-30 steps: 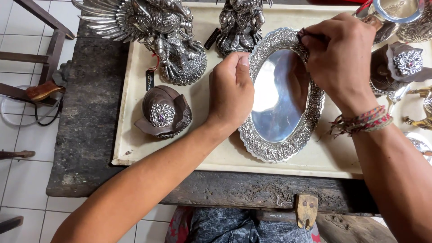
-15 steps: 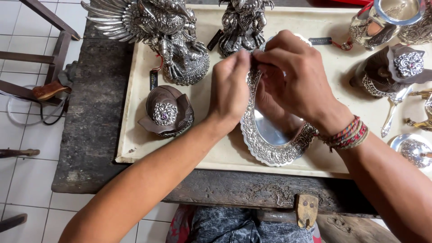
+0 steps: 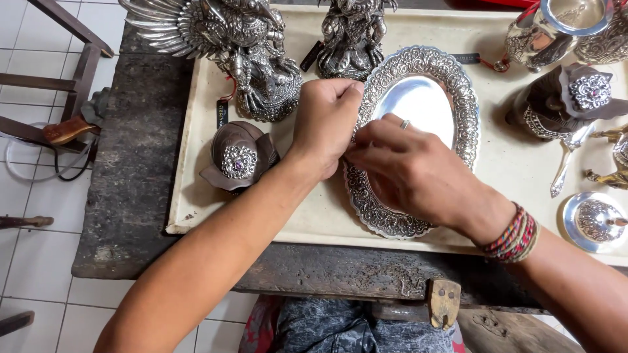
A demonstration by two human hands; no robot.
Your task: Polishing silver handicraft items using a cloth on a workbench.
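- Since half a second earlier, right hand (image 3: 409,173) dropped lower across the oval silver tray (image 3: 418,104), which lay flat on the cream board (image 3: 510,170).
- Right fingers curled, pinching the tray's left rim.
- Left hand (image 3: 326,124) gripped that rim, fingers closed.
- Beyond: winged silver statue (image 3: 229,39).

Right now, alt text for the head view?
Both hands meet at the left rim of an oval silver tray: left hand closed on the rim, right hand across the tray. It lies on a cream board among silver statues and a brown shell box.
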